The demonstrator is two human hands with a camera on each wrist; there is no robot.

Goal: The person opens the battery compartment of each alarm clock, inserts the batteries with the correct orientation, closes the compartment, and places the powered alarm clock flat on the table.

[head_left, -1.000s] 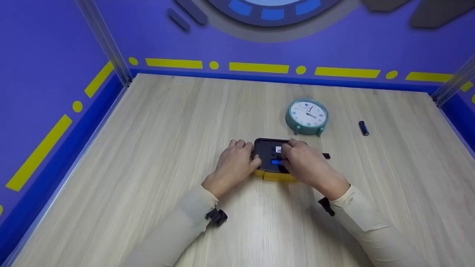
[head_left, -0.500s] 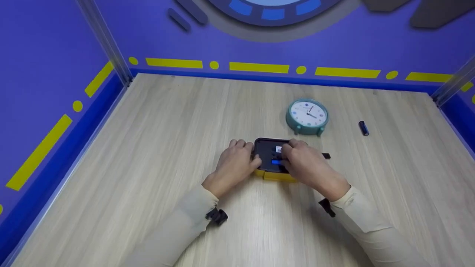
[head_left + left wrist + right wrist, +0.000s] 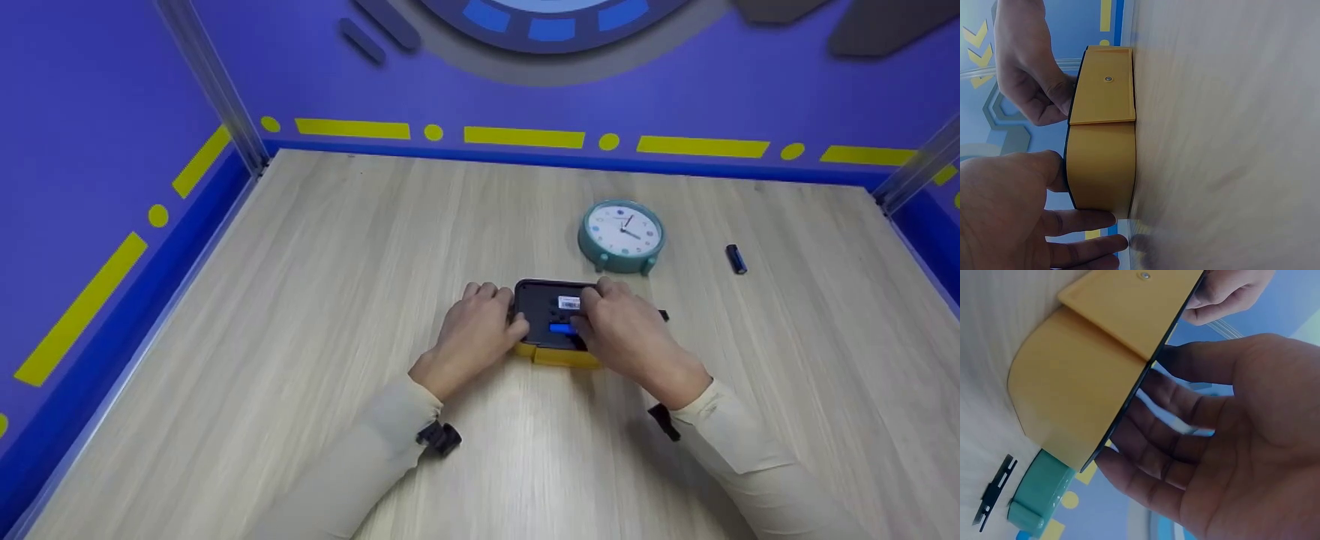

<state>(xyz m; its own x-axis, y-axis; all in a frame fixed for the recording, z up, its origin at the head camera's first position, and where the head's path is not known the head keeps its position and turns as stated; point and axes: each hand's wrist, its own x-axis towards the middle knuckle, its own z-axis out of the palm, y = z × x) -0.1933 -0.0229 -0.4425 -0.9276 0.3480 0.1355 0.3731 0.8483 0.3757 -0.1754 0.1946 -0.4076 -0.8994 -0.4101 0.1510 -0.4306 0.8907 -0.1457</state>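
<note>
A yellow clock (image 3: 566, 358) lies on its front on the table, its black back (image 3: 534, 300) facing up with a white barcode label. In that back sits a blue battery (image 3: 561, 328), its right end hidden by my right hand (image 3: 634, 330). The left hand (image 3: 480, 330) grips the clock's left side, thumb over the back edge and fingers along the yellow case (image 3: 1100, 163). My right hand's bent fingers and thumb (image 3: 1202, 363) meet at the black back near the battery; I cannot tell whether they pinch anything, as their tips are partly hidden.
A teal round clock (image 3: 621, 236) lies face up behind the yellow one. To its right is a loose dark battery (image 3: 736, 259). A slim black battery cover (image 3: 995, 492) lies right of the yellow clock, partly behind my right hand in the head view. Blue walls (image 3: 525, 105) border the table.
My right hand has shifted slightly right across the clock's back, uncovering more of the label and the blue battery. The left hand and the clock stay in place.
</note>
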